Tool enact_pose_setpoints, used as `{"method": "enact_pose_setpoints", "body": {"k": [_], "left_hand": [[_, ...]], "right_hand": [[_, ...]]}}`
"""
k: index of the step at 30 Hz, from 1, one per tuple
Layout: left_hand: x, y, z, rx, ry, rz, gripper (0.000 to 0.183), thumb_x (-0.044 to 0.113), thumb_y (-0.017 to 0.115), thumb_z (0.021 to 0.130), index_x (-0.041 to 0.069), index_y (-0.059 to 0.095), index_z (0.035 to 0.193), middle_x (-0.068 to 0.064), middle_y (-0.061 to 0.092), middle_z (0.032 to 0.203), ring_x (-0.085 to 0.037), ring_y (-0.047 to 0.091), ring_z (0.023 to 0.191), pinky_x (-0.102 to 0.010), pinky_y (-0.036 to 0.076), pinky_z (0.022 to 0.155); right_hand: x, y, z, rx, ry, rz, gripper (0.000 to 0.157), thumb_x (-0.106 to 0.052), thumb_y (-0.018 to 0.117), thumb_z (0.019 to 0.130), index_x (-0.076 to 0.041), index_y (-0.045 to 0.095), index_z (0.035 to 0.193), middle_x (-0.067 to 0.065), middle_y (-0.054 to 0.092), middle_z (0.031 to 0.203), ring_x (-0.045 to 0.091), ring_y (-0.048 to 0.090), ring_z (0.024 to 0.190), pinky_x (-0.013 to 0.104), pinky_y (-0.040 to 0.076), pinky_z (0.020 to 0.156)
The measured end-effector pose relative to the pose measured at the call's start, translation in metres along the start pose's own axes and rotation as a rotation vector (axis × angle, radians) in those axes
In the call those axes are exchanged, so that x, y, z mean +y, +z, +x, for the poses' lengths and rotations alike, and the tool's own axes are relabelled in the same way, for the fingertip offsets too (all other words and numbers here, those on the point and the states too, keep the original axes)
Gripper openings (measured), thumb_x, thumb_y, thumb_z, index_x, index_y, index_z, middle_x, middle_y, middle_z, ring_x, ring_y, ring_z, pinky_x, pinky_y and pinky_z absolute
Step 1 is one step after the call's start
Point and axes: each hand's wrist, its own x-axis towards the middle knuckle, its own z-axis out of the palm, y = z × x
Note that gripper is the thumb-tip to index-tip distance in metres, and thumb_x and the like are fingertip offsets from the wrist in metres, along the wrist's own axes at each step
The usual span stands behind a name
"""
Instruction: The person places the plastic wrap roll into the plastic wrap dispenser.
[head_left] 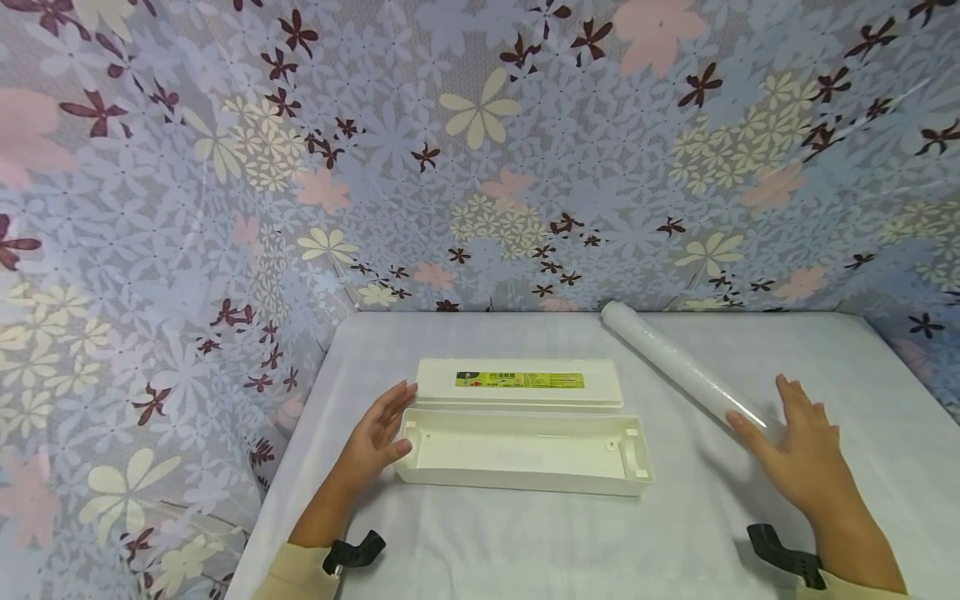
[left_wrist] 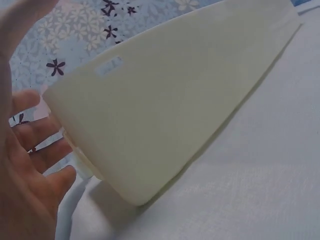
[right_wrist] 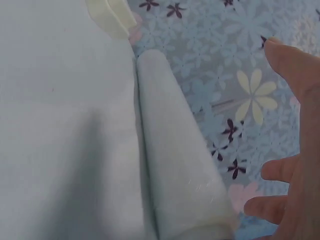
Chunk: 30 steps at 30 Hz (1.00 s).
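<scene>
A long cream-coloured plastic box base (head_left: 517,480) lies with its hollow side up, showing end fittings inside. Directly behind it is its matching cover (head_left: 435,385), which carries a yellow-green label (head_left: 519,380). My left hand (head_left: 373,437) is at the left ends of both, fingers spread and loosely bent. In the left wrist view its fingertips are right by the short end of the box wall (left_wrist: 165,115). To the right, a roll of clear plastic wrap (head_left: 675,358) lies slanted. My right hand (head_left: 806,446) hovers around its near end, thumb and fingers apart, gripping nothing.
A white cloth covers the table (head_left: 555,550). Floral fabric walls (head_left: 480,183) rise behind its back edge and at both sides. The far end of the wrap roll reaches nearly to the back wall. Black straps (head_left: 354,552) are on both wrists.
</scene>
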Motion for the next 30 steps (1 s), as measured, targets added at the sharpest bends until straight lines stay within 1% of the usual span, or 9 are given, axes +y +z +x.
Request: {"method": "enact_pose_setpoints", "body": {"k": [4,11,14,17,20,25,28,30], "left_hand": [[0.000,0.001,0.000,-0.016,-0.023,-0.013,0.089,-0.003,0.075,0.093,-0.007,0.020,0.163,-0.025,0.030,0.166,-0.045,0.023,0.152,-0.033,0.023,0.121],[-0.003,0.001,0.001,-0.021,-0.018,-0.036,0.098,0.006,0.084,0.090,-0.008,0.020,0.163,-0.028,0.030,0.165,-0.047,0.024,0.151,-0.031,0.026,0.120],[-0.003,0.001,0.000,-0.024,-0.022,-0.046,0.101,0.007,0.087,0.087,-0.009,0.021,0.162,-0.028,0.030,0.165,-0.046,0.024,0.151,-0.031,0.025,0.120],[-0.002,0.002,0.000,-0.024,-0.033,-0.051,0.104,0.002,0.089,0.084,-0.010,0.021,0.162,-0.027,0.030,0.165,-0.044,0.024,0.152,-0.032,0.025,0.119],[-0.001,0.002,0.001,-0.032,-0.049,-0.041,0.106,-0.001,0.090,0.081,-0.009,0.022,0.162,-0.026,0.031,0.165,-0.042,0.025,0.153,-0.031,0.025,0.119],[-0.001,0.004,0.000,-0.047,-0.074,0.007,0.110,0.002,0.094,0.078,-0.008,0.025,0.162,-0.022,0.033,0.166,-0.041,0.024,0.153,-0.029,0.027,0.118],[0.000,0.006,0.000,-0.042,-0.091,0.040,0.111,0.005,0.096,0.076,-0.007,0.027,0.162,-0.020,0.035,0.165,-0.041,0.025,0.153,-0.026,0.028,0.117],[0.000,0.007,0.000,-0.038,-0.107,0.059,0.113,0.006,0.097,0.075,-0.006,0.027,0.163,-0.019,0.035,0.165,-0.041,0.025,0.153,-0.026,0.029,0.116]], "right_hand": [[0.009,0.001,-0.002,-0.007,0.034,-0.003,0.100,-0.053,0.056,0.105,0.012,0.006,0.162,0.046,0.008,0.160,0.076,0.005,0.138,0.082,0.000,0.108],[0.013,0.003,-0.001,-0.016,0.068,-0.006,0.101,-0.055,0.055,0.105,0.010,0.005,0.162,0.046,0.009,0.160,0.074,0.008,0.139,0.081,0.004,0.109],[0.014,0.005,-0.001,-0.023,0.068,-0.001,0.100,-0.055,0.055,0.105,0.010,0.004,0.163,0.045,0.011,0.160,0.074,0.010,0.139,0.082,0.006,0.108],[0.014,0.006,-0.001,-0.038,0.079,-0.005,0.101,-0.056,0.054,0.105,0.009,0.004,0.163,0.046,0.014,0.158,0.074,0.014,0.138,0.084,0.013,0.105],[0.013,0.006,0.000,-0.050,0.096,-0.014,0.102,-0.057,0.055,0.104,0.009,0.004,0.163,0.048,0.018,0.156,0.074,0.021,0.135,0.084,0.021,0.101],[0.012,0.009,0.001,-0.051,0.124,-0.009,0.106,-0.058,0.061,0.101,0.008,0.007,0.164,0.049,0.025,0.152,0.072,0.033,0.130,0.082,0.032,0.096],[0.013,0.012,0.001,-0.047,0.143,0.002,0.108,-0.058,0.066,0.098,0.007,0.011,0.164,0.047,0.029,0.152,0.070,0.038,0.127,0.080,0.037,0.094],[0.016,0.013,0.001,-0.043,0.166,0.029,0.108,-0.058,0.069,0.097,0.005,0.015,0.165,0.045,0.032,0.152,0.068,0.041,0.126,0.077,0.038,0.093]]}}
